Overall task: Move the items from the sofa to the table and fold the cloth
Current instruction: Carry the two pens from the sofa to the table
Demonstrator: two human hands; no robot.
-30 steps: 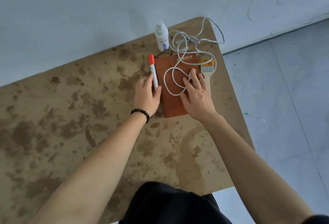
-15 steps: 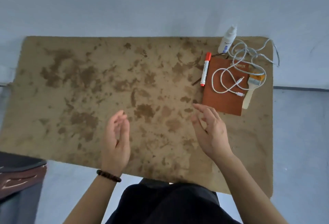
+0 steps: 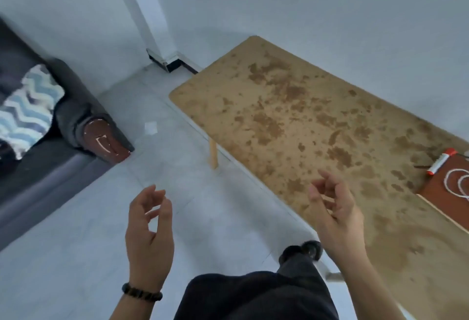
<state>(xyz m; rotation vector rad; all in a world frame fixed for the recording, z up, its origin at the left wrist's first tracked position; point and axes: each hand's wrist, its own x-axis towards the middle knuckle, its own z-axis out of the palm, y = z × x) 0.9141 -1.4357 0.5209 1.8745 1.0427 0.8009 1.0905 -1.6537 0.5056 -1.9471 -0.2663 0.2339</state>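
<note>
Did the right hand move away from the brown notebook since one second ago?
Yes. The right hand, which lay on the brown notebook, is now off it and empty, over the table nearer its sofa end.

Bare floor (image 3: 83, 230) runs up mid-frame between the sofa (image 3: 38, 180) at left and the table (image 3: 279, 106) at right; only the sofa's armrest (image 3: 101, 136) juts in. The tabletop lies open up to the marker (image 3: 440, 164) and notebook (image 3: 436, 192) at the right edge.

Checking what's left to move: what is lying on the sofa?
A blue-and-white zigzag cloth lies on the sofa by its armrest. Anything under the cloth, or farther along the sofa, cannot be seen.
</note>
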